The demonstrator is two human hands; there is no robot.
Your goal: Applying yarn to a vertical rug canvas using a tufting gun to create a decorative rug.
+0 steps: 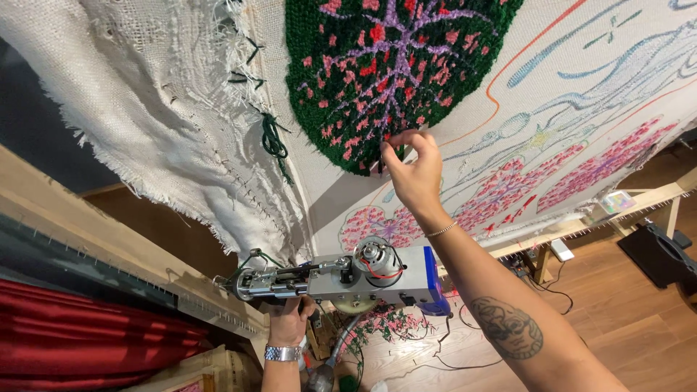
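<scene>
My right hand (412,168) reaches up to the stretched white cloth (508,109), its fingertips pinching at the lower edge of a round tufted patch (385,65) of dark green yarn with pink, red and purple marks. A thin bracelet sits on that wrist. My left hand (289,319), wearing a metal watch, grips a silver tufting gun (341,279) from below. The gun lies level, its needle end pointing left, a motor with red wires on top and a blue part at its right end.
A wooden frame (87,247) holds the cloth, with frayed cloth edges (160,138) at left. Pink tufted shapes (566,174) and drawn outlines fill the right side. Yarn scraps (396,323) and cables lie on the wooden floor (639,334). Red fabric (80,334) hangs lower left.
</scene>
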